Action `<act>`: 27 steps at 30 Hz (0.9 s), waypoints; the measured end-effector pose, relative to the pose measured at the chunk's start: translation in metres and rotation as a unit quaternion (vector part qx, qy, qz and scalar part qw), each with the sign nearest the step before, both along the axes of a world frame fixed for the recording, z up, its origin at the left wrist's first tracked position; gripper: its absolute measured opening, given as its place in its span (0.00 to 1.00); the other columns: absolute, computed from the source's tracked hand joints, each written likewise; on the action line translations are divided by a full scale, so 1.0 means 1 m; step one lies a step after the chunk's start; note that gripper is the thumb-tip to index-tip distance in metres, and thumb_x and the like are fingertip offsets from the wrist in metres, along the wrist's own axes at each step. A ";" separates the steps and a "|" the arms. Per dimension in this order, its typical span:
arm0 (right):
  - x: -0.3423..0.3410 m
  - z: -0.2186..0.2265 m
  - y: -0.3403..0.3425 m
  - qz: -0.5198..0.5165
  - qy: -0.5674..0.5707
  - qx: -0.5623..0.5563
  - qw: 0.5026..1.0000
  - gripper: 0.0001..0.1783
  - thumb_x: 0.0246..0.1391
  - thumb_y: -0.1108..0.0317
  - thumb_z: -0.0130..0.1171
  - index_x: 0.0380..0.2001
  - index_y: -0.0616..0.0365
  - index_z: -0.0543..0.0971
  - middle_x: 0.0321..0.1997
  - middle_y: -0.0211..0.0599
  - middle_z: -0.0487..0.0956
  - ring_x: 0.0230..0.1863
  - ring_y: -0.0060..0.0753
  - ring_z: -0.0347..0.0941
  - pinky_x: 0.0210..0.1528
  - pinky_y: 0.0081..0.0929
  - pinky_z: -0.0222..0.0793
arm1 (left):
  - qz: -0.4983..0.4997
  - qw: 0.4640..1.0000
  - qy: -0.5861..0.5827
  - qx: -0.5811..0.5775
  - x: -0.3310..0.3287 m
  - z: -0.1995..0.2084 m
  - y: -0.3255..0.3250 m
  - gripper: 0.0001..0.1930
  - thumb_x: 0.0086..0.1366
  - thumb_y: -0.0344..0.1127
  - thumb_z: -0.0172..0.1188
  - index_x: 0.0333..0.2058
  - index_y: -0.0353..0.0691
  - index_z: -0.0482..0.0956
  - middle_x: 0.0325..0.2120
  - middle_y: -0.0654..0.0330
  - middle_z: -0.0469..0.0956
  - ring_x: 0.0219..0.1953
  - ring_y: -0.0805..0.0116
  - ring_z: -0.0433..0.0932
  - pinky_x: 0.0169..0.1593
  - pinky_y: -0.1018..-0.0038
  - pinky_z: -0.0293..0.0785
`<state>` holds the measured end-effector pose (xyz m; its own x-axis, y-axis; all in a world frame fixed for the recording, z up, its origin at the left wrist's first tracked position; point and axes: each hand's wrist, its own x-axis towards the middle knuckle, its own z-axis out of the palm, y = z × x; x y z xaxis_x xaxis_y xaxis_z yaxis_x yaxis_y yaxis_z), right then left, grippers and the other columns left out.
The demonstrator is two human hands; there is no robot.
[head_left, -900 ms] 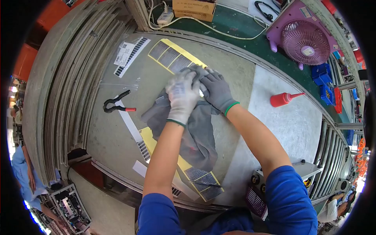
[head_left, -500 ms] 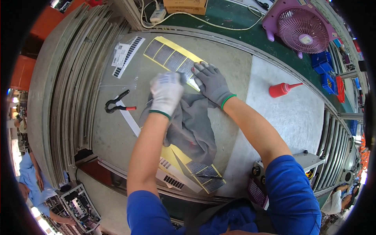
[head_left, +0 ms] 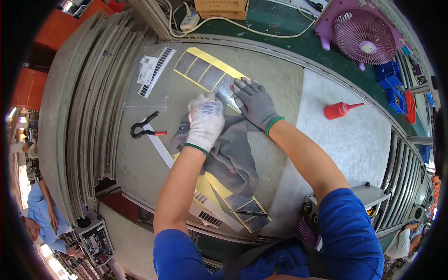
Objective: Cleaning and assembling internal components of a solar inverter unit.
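Note:
A yellow-edged sheet of grey printed labels (head_left: 205,71) lies aslant on the worktable. My right hand (head_left: 254,100), in a grey glove with a green cuff, lies flat on the sheet's right end with fingers stretched. My left hand (head_left: 205,119), in a white glove with a green cuff, is closed beside the sheet's lower edge; whatever it grips is hidden. Under and below my left hand spreads a crumpled grey cloth (head_left: 232,163). Black pliers with a red handle tip (head_left: 145,126) rest to its left, across a white strip (head_left: 159,151).
A barcode label in clear film (head_left: 156,70) lies at left, near stacked grey panels (head_left: 86,107). More label sheets (head_left: 247,210) with dark tweezers (head_left: 249,213) lie near me. A red squeeze bottle (head_left: 336,111) stands at right. Beyond are a purple fan (head_left: 366,37) and white cable (head_left: 254,29).
My left hand has moved down and slightly right, off the label sheet's edge toward the grey cloth. My right hand stays on the sheet. The whole view has shifted slightly.

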<state>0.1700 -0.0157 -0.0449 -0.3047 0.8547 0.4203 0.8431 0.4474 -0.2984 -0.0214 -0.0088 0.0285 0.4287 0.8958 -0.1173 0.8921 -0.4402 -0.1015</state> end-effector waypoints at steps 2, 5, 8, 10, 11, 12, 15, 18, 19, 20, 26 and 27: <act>0.001 -0.001 0.002 0.001 0.005 -0.005 1.000 0.22 0.62 0.61 0.54 0.58 0.51 0.78 0.68 0.39 0.73 0.71 0.43 0.65 0.73 0.44 0.55 | 0.065 0.997 -0.025 0.026 -0.003 0.016 0.004 0.18 0.61 0.34 0.55 0.50 0.47 0.82 0.47 0.58 0.78 0.47 0.52 0.78 0.49 0.57 0.75; -0.001 -0.001 0.002 0.004 0.000 -0.004 1.000 0.21 0.62 0.61 0.54 0.58 0.51 0.78 0.67 0.39 0.73 0.70 0.43 0.65 0.73 0.44 0.55 | 0.099 0.987 -0.080 0.101 0.000 0.003 0.005 0.20 0.60 0.35 0.56 0.52 0.46 0.80 0.47 0.57 0.77 0.47 0.54 0.78 0.48 0.56 0.74; -0.008 0.005 0.007 0.006 0.001 0.002 1.000 0.22 0.64 0.60 0.55 0.60 0.49 0.77 0.67 0.38 0.73 0.70 0.45 0.66 0.72 0.43 0.56 | 0.061 0.991 -0.060 0.101 0.007 -0.020 0.000 0.25 0.59 0.36 0.58 0.57 0.43 0.77 0.46 0.56 0.75 0.47 0.57 0.77 0.47 0.57 0.73; -0.006 0.005 0.006 0.001 0.002 0.005 1.000 0.22 0.63 0.60 0.55 0.59 0.49 0.78 0.67 0.38 0.73 0.70 0.44 0.66 0.73 0.43 0.56 | 0.034 0.992 -0.024 0.115 0.011 -0.020 -0.007 0.23 0.59 0.36 0.58 0.55 0.40 0.79 0.45 0.58 0.75 0.47 0.57 0.77 0.46 0.58 0.73; -0.004 0.003 0.002 0.000 0.000 0.002 1.000 0.22 0.63 0.60 0.55 0.59 0.49 0.78 0.67 0.38 0.73 0.70 0.44 0.66 0.73 0.43 0.56 | 0.028 0.996 -0.015 0.081 0.012 -0.019 -0.009 0.19 0.59 0.36 0.58 0.49 0.38 0.81 0.45 0.59 0.75 0.46 0.58 0.77 0.45 0.59 0.73; -0.004 0.001 0.003 -0.002 -0.002 0.001 1.000 0.22 0.63 0.59 0.55 0.58 0.50 0.78 0.68 0.38 0.73 0.70 0.43 0.65 0.73 0.43 0.55 | 0.027 0.996 -0.016 0.085 0.012 -0.017 -0.008 0.19 0.59 0.36 0.58 0.49 0.38 0.81 0.45 0.59 0.75 0.46 0.58 0.77 0.45 0.59 0.73; -0.003 -0.004 0.003 -0.002 -0.005 0.002 1.000 0.22 0.63 0.59 0.54 0.58 0.50 0.78 0.68 0.39 0.72 0.71 0.42 0.64 0.73 0.44 0.54 | -0.001 0.997 0.032 0.073 0.005 -0.010 -0.007 0.14 0.59 0.36 0.58 0.42 0.39 0.83 0.41 0.59 0.78 0.43 0.59 0.77 0.44 0.61 0.73; -0.004 -0.002 0.003 0.003 -0.006 0.002 1.000 0.22 0.63 0.58 0.53 0.58 0.50 0.78 0.68 0.38 0.72 0.71 0.41 0.64 0.74 0.43 0.53 | -0.002 0.999 0.003 0.049 -0.024 0.011 0.000 0.12 0.60 0.37 0.57 0.38 0.39 0.83 0.37 0.58 0.79 0.43 0.57 0.79 0.43 0.60 0.75; -0.004 0.000 0.003 0.004 -0.008 0.000 1.000 0.22 0.63 0.58 0.53 0.58 0.50 0.78 0.68 0.38 0.72 0.72 0.41 0.64 0.74 0.43 0.53 | 0.082 0.994 -0.057 0.048 -0.032 0.018 0.004 0.12 0.60 0.34 0.57 0.39 0.38 0.83 0.37 0.57 0.80 0.44 0.57 0.79 0.46 0.61 0.75; -0.004 0.001 0.003 0.007 -0.006 0.001 1.000 0.22 0.63 0.58 0.53 0.58 0.50 0.78 0.68 0.38 0.72 0.72 0.41 0.64 0.74 0.43 0.53 | 0.165 0.978 -0.116 0.047 -0.038 0.024 0.006 0.12 0.60 0.31 0.57 0.41 0.37 0.83 0.37 0.56 0.81 0.46 0.58 0.80 0.49 0.61 0.75; 0.003 0.011 0.002 0.011 0.018 -0.001 1.000 0.21 0.64 0.60 0.55 0.59 0.50 0.78 0.67 0.40 0.74 0.69 0.47 0.67 0.73 0.42 0.56 | 0.258 0.495 -0.827 -0.072 -0.025 0.047 -0.026 0.23 0.62 0.22 0.58 0.57 0.28 0.73 0.51 0.54 0.78 0.51 0.67 0.75 0.57 0.72 0.71; 0.009 0.014 0.000 0.012 0.109 -0.041 0.993 0.23 0.63 0.58 0.56 0.60 0.51 0.77 0.66 0.42 0.74 0.70 0.47 0.65 0.73 0.42 0.55 | 0.207 0.493 -0.845 -0.027 -0.011 0.050 -0.032 0.24 0.64 0.23 0.59 0.59 0.27 0.69 0.52 0.55 0.76 0.51 0.67 0.76 0.57 0.73 0.71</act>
